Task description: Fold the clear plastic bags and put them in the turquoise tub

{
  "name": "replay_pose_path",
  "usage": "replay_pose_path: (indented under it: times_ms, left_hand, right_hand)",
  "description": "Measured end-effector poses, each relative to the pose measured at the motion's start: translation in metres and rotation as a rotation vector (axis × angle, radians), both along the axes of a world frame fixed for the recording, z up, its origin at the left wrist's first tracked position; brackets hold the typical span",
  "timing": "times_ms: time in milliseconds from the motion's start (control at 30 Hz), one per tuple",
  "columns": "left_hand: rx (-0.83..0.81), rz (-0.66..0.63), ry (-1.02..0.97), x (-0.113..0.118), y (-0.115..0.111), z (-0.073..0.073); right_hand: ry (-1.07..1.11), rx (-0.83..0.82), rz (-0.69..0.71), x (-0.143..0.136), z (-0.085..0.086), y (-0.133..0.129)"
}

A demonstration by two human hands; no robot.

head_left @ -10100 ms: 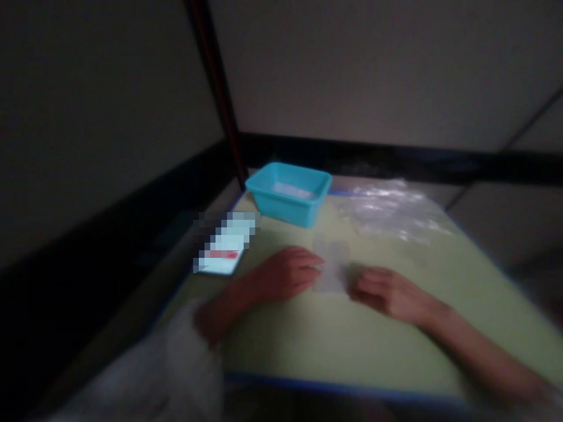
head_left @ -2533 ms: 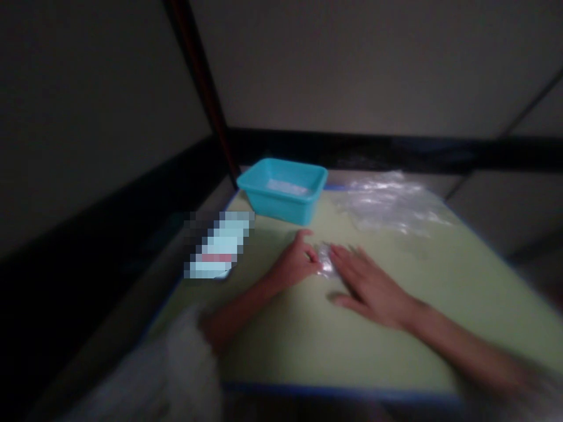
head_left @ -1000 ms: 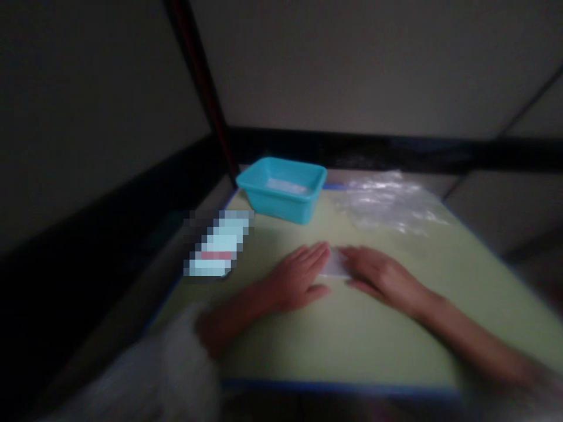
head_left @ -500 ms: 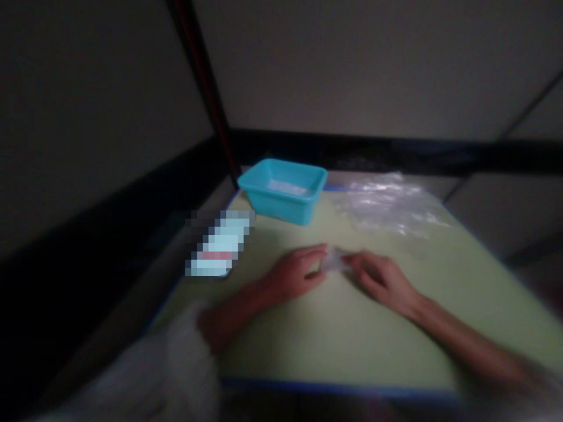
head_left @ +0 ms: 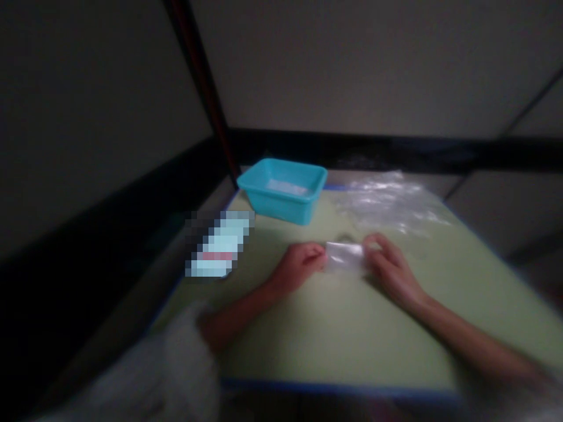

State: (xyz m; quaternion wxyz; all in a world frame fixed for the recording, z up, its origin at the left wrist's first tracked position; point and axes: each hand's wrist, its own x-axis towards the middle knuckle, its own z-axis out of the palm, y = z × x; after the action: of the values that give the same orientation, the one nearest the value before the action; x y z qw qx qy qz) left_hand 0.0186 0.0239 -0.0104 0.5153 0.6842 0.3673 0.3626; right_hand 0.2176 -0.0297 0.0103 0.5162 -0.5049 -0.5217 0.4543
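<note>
A small clear plastic bag (head_left: 345, 255) is stretched between my two hands above the middle of the table. My left hand (head_left: 303, 261) pinches its left edge, fingers curled closed. On the other side, my right hand (head_left: 391, 269) grips the right edge between thumb and fingers. The bag catches light along its upper part. Blur hides whether anything is inside it.
A turquoise plastic basin (head_left: 281, 202) with something whitish in it stands at the back left of the pale green table (head_left: 334, 346). Crumpled clear plastic (head_left: 391, 202) lies at the back right. A blurred-out phone-like object (head_left: 222, 243) rests at the left edge. Walls rise behind.
My hands have moved apart, the right one going rightward, and the plastic bag now shows spread out between them. My left fingers have closed into a pinch.
</note>
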Motion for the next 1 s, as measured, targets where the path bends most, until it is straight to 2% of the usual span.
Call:
replay_pose_path:
  times_ms: [100, 200, 333, 467, 633, 833, 1000]
  left_hand:
    - [-0.134, 0.012, -0.047, -0.001, 0.003, 0.001]
    - [-0.207, 0.026, -0.070, -0.002, 0.003, 0.004]
    - [-0.238, 0.038, -0.080, -0.001, 0.001, 0.006]
    - [-0.221, 0.031, -0.110, -0.001, -0.001, 0.007]
    - [-0.169, -0.033, -0.154, 0.000, -0.004, 0.006]
    - [-0.076, 0.050, -0.102, -0.002, -0.008, 0.011]
    - [-0.084, -0.004, 0.000, -0.004, -0.009, 0.012]
  right_hand:
    - [0.061, 0.005, 0.053, -0.003, 0.000, -0.002]
    - [0.003, 0.034, 0.088, -0.007, 0.005, -0.004]
    - [-0.117, 0.119, 0.042, -0.008, 0.006, -0.003]
    - [-0.210, 0.144, 0.036, -0.003, -0.001, 0.001]
    - [-0.203, 0.123, 0.004, -0.001, -0.005, 0.002]
    - [-0.164, 0.097, 0.010, -0.002, -0.004, 0.001]
    - [-0.205, 0.061, 0.012, -0.003, -0.005, 0.004]
